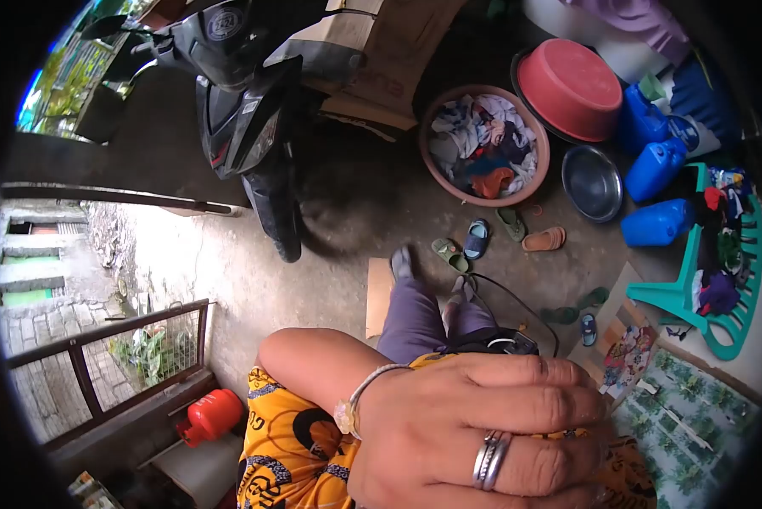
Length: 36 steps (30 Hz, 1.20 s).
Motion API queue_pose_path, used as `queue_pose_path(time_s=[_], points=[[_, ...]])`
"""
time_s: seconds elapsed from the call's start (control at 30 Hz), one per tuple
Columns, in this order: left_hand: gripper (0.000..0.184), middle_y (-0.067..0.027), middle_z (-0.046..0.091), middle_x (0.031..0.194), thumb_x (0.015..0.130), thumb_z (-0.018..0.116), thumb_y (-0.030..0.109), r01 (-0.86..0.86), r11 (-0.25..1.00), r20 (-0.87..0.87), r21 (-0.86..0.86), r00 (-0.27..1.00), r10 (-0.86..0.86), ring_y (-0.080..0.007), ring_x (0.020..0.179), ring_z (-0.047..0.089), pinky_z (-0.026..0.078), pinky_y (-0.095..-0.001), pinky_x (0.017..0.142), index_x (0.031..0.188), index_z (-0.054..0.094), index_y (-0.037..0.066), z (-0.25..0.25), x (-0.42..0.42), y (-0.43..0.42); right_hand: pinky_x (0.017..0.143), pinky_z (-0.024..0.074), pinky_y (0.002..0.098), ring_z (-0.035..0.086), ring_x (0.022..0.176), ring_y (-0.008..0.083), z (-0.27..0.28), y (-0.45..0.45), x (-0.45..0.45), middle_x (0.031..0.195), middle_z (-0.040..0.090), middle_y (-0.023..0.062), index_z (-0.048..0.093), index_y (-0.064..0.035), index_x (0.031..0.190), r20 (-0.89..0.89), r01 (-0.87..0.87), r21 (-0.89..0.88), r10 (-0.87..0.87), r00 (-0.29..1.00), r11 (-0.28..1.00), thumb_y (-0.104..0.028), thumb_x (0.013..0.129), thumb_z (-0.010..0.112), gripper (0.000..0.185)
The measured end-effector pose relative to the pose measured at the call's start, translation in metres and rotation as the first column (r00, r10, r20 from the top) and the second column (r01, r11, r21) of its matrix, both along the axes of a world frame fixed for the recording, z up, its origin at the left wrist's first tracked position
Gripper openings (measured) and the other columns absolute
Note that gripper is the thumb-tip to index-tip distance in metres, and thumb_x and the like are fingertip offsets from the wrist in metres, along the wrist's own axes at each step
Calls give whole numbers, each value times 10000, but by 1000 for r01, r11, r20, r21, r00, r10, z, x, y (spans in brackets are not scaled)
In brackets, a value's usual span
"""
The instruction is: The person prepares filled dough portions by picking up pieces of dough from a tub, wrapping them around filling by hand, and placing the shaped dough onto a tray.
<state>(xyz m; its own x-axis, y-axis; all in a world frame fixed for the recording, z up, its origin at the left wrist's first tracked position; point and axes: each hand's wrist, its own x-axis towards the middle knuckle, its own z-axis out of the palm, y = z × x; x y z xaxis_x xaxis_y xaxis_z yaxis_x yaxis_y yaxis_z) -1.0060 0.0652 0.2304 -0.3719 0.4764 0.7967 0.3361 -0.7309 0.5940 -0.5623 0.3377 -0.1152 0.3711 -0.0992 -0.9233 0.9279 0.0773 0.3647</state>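
My left hand (482, 433) fills the lower middle, very close to the camera, with its back toward me. It reaches across my yellow patterned shirt (292, 441), its fingers pointing right and bent at the knuckles. The fingertips and whatever they may hold are hidden. Two silver rings (491, 461) sit on one finger, and a bracelet (351, 407) circles the wrist. Just beyond the hand, a black device (514, 342) with a cable (525, 304) lies by my waist. My right hand is out of sight.
A tub of clothes (483, 204) stands ahead, near an upturned red basin (572, 89), a metal basin (592, 182) and blue jugs (656, 222). Several slippers (544, 239) lie on the floor. A motorcycle (262, 127) is left; a green chair (682, 293) holding clothes is right.
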Motion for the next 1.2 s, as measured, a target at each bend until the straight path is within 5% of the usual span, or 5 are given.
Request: queue_pose_path(time_s=[0.2, 0.37, 0.57, 0.97, 1.2], points=[[650, -182, 645, 777, 970, 98, 298, 105, 989, -41, -108, 993, -110, -347, 778, 655, 549, -464, 732, 682, 573, -39, -31, -147, -3, 598, 543, 448, 649, 757, 282, -18, -30, -88, 996, 627, 126, 542, -65, 1146, -115, 80, 127, -66, 991, 989, -302, 899, 493, 346], [692, -180, 624, 735, 976, 168, 392, -178, 935, 173, 307, 976, 129, -337, 685, 618, 514, -430, 634, 735, 633, -60, -74, -226, 31, 539, 511, 386, 640, 668, 234, -23, -66, -117, 875, 638, 74, 576, -101, 1073, -127, 289, 13, -285, 950, 957, -322, 858, 559, 309], [410, -262, 571, 861, 880, 300, 158, 304, 952, 204, 30, 931, -303, -443, 802, 579, 490, -502, 752, 819, 556, -156, -95, -331, 0, 508, 492, 352, 628, 610, 205, -21, -90, -193, 846, 643, 61, 582, -101, 1052, -146, 298, 80, -284, 948, 951, -296, 843, 574, 286], [467, -281, 564, 923, 877, 288, 239, 390, 921, 213, 23, 898, -386, -475, 893, 560, 431, -575, 858, 802, 543, -145, -110, -409, -17, 431, 438, 283, 616, 548, 166, -40, -75, -296, 765, 655, 59, 642, -63, 929, -174, 81, 187, -48, 984, 979, -200, 855, 552, 180], [644, -206, 613, 836, 942, 170, 372, 8, 981, 184, 196, 982, -45, -378, 816, 603, 471, -503, 797, 771, 608, -68, -120, -407, 5, 412, 436, 317, 589, 508, 167, -84, -68, -289, 720, 635, 59, 629, -56, 808, -237, 2, 165, 38, 971, 986, -140, 838, 548, 120]])
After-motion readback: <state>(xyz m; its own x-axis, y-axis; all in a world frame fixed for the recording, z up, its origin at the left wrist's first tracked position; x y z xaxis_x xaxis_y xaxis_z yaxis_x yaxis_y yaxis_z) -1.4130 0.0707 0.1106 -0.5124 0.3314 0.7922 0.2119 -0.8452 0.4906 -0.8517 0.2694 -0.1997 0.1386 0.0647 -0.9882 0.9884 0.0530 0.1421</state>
